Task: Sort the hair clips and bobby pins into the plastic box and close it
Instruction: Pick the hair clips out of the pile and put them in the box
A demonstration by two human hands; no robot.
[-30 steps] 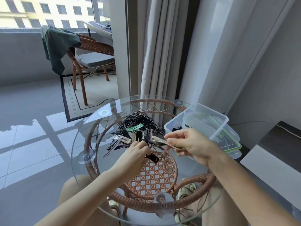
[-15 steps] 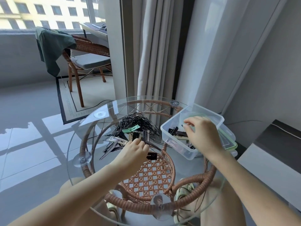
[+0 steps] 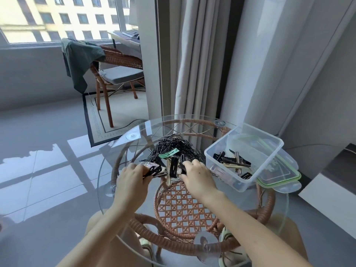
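Sunlit grey floor tiles and pale curtains were seen behind a round glass tabletop (image 3: pixel 107 170) carried on a rattan frame. From the head view, the left hand (image 3: pixel 133 182) was curled over pale and black hair clips (image 3: pixel 174 166); whether its fingers had closed on one could not be told. Just right of it, the right hand (image 3: pixel 196 175) was laid fingers-down on the same cluster, its grasp likewise hidden. Beyond both grips a heap of black bobby pins (image 3: pixel 169 146) was spread. Right of the right hand, the clear plastic box (image 3: pixel 273 139) already held several clips, its green-rimmed lid (image 3: pixel 279 180) beneath it. The clips were judged light, stiff and smooth, best pinched across their flat sides; the thin pins would likely tangle and slip.
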